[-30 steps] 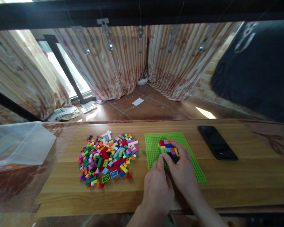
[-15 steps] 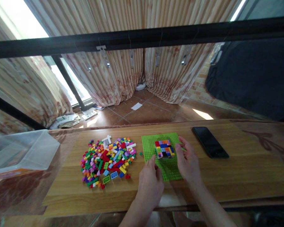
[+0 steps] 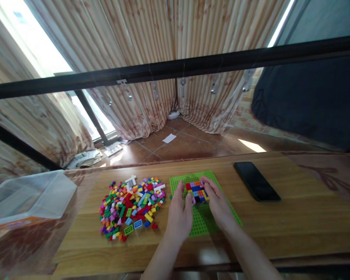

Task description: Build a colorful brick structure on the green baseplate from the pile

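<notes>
A small square block of multicoloured toy bricks (image 3: 196,190) is on or just above the green studded baseplate (image 3: 202,227); I cannot tell whether it touches the plate. My left hand (image 3: 179,216) grips its left side, fingers along the edge and thumb near the front corner. On the opposite side, my right hand (image 3: 220,204) closes its fingers and thumb against the right edge. The fingers cover both side edges, while the patchwork top shows between them. To the left of the plate lies a wide pile of loose toy bricks (image 3: 134,206).
A dark phone (image 3: 257,182) lies right of the baseplate on the wooden table (image 3: 309,221). At the far left stands a clear plastic bin (image 3: 32,198). Beyond the table are a black rail (image 3: 163,70), curtains and a tiled floor with papers.
Both hands have moved inward from beside the brick block and now hold its two sides. The baseplate's slant has changed a little. The whole view has tilted slightly.
</notes>
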Motion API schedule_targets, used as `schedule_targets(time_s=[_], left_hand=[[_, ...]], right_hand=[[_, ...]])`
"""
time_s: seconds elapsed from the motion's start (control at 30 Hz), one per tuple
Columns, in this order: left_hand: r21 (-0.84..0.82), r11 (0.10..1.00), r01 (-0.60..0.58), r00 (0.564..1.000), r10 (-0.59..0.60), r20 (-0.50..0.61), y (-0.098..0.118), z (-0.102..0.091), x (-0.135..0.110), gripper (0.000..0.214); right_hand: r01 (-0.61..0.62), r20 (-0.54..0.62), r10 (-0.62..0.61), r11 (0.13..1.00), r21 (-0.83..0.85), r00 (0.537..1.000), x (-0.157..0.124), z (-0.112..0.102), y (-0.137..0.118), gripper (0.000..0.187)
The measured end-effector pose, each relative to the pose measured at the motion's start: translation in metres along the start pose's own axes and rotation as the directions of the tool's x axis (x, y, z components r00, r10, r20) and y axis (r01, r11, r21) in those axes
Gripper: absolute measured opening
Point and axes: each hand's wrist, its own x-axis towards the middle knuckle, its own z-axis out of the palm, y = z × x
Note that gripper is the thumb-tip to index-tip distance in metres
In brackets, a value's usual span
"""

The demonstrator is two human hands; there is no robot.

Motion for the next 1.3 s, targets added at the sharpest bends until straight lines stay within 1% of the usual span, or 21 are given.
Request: schedule_targets(time_s=[0.1,0.23,0.33,0.4,0.47,0.5,0.6,0.67,0.77,0.93,1.0,1.1,1.2,1.3], left_hand=[[-0.148,0.987,0.063,0.997,-0.068,-0.028,0.000,0.004,0.010,0.054],[-0.264,0.961,0.086,0.996,-0.091,-0.008,0.010,0.004,0.006,0.048],[-0.287,0.954,0.088,0.995,-0.098,-0.020,0.016,0.004,0.000,0.045],[-0.266,0.959,0.097,0.994,-0.109,-0.028,0.016,0.006,0.000,0.044],[-0.205,0.974,0.095,0.994,-0.104,-0.033,0.012,0.011,0.001,0.043],[-0.159,0.984,0.078,0.996,-0.085,-0.036,0.009,0.014,0.002,0.042],[0.017,0.999,-0.039,0.997,0.040,-0.063,-0.001,0.020,0.001,0.043],[0.110,0.990,-0.089,0.993,0.096,-0.063,-0.006,0.021,0.000,0.043],[0.216,0.969,-0.116,0.991,0.127,-0.041,-0.006,0.020,-0.002,0.041],[0.343,0.931,-0.128,0.988,0.150,-0.040,0.000,0.019,-0.004,0.038],[0.411,0.903,-0.126,0.988,0.151,-0.028,0.004,0.018,-0.004,0.037],[0.531,0.838,-0.127,0.991,0.135,0.024,0.015,0.013,0.002,0.035],[0.650,0.745,-0.148,0.989,0.122,0.086,0.033,0.008,0.014,0.033],[0.734,0.653,-0.189,0.982,0.138,0.130,0.048,0.012,0.027,0.036]], right_hand=[[-0.086,-0.016,0.088,0.992,0.096,0.996,-0.007,0.000,-0.003,0.050],[-0.117,-0.025,0.121,0.986,0.121,0.992,-0.012,-0.007,-0.006,0.045],[-0.179,0.007,0.181,0.968,0.178,0.983,-0.010,-0.015,-0.007,0.045],[-0.208,0.024,0.207,0.961,0.182,0.978,-0.009,-0.019,-0.008,0.044],[-0.214,0.036,0.211,0.961,0.176,0.977,-0.008,-0.020,-0.008,0.043],[-0.211,0.041,0.207,0.962,0.172,0.977,-0.007,-0.020,-0.008,0.042],[-0.182,0.062,0.175,0.971,0.153,0.983,-0.006,-0.019,-0.007,0.041],[-0.157,0.083,0.147,0.979,0.129,0.986,-0.005,-0.018,-0.007,0.041],[-0.111,0.112,0.101,0.990,0.089,0.989,-0.005,-0.018,-0.006,0.038],[-0.031,0.123,0.026,0.999,0.044,0.992,-0.005,-0.021,-0.005,0.026],[-0.026,0.118,0.020,0.999,0.045,0.993,-0.006,-0.025,-0.005,0.027],[-0.037,0.085,0.032,0.998,0.057,0.996,-0.006,-0.034,-0.006,0.036],[-0.049,0.052,0.045,0.996,0.076,0.998,-0.006,-0.045,-0.009,0.044],[-0.052,0.032,0.050,0.994,0.095,0.998,-0.006,-0.055,-0.011,0.044]])
